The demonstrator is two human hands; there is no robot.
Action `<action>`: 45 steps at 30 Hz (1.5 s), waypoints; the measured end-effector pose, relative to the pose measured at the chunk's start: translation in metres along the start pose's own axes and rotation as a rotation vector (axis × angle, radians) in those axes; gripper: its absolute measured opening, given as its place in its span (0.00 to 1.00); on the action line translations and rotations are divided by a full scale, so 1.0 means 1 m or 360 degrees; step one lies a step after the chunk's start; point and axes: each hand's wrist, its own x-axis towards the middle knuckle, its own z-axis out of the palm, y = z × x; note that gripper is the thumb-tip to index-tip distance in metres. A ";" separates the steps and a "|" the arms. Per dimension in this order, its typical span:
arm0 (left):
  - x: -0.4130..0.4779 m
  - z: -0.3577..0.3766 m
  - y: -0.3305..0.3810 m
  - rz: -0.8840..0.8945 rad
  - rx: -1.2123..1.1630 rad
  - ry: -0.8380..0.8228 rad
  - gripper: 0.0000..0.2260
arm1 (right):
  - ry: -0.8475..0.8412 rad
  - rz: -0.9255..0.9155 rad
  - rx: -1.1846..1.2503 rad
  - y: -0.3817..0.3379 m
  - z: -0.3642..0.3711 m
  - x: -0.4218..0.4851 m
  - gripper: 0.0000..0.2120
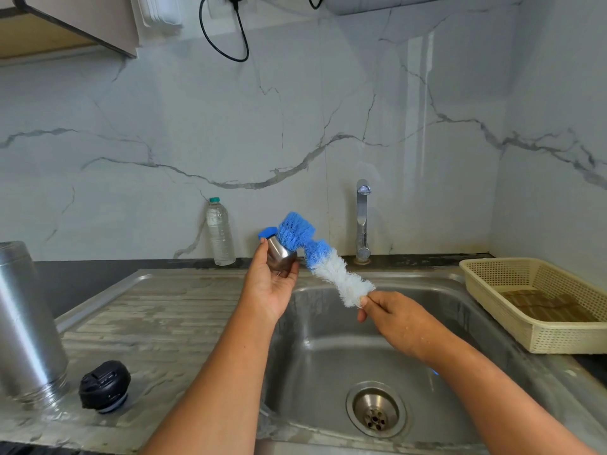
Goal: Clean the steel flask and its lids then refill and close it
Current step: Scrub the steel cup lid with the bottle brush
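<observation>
My left hand point(271, 284) grips a small steel cup lid point(280, 257) above the sink's left rim. My right hand point(391, 311) pinches the white end of a blue and white bottle brush point(315, 254). The brush's blue head lies against the lid's open side. The steel flask point(24, 323) stands upside down on the drainboard at the far left. Beside it sits the black stopper lid point(104, 386), in a small puddle.
The steel sink basin point(328, 349) with its drain point(376, 410) lies below my hands. A tap point(363, 221) stands behind it, shut off. A plastic water bottle point(219, 233) stands by the wall. A cream plastic basket point(538, 300) sits on the sink's right rim.
</observation>
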 end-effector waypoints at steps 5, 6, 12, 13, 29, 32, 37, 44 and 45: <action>0.005 0.001 -0.004 -0.0005 0.0064 -0.0034 0.19 | -0.0024 -0.0014 -0.0047 0.000 0.002 0.000 0.17; 0.006 0.000 -0.005 0.0020 0.0075 -0.0039 0.20 | -0.0040 -0.0013 -0.0057 0.000 0.002 0.000 0.18; 0.003 0.000 -0.001 0.0137 0.0019 0.0033 0.20 | -0.0063 -0.0021 -0.0077 0.001 -0.002 -0.001 0.18; 0.000 0.002 -0.005 0.0092 0.0088 -0.0021 0.19 | -0.0043 -0.0020 -0.0075 0.000 -0.002 -0.001 0.18; -0.001 0.006 -0.004 0.0101 -0.0114 -0.0074 0.20 | -0.0073 -0.0006 -0.0027 0.001 -0.006 0.000 0.18; 0.003 -0.002 -0.001 0.0105 -0.0107 -0.0046 0.17 | -0.0087 -0.0002 -0.0042 0.003 -0.007 0.000 0.18; 0.000 0.002 -0.006 0.0066 0.0076 0.0070 0.24 | -0.0049 0.0000 0.0009 0.002 -0.003 0.002 0.18; 0.008 0.000 -0.004 0.0083 0.0111 0.0092 0.24 | -0.0074 -0.0022 -0.0050 0.003 -0.004 0.000 0.18; 0.007 0.001 -0.005 0.0093 0.0144 0.0061 0.24 | -0.0062 -0.0023 -0.0053 0.003 -0.002 0.000 0.18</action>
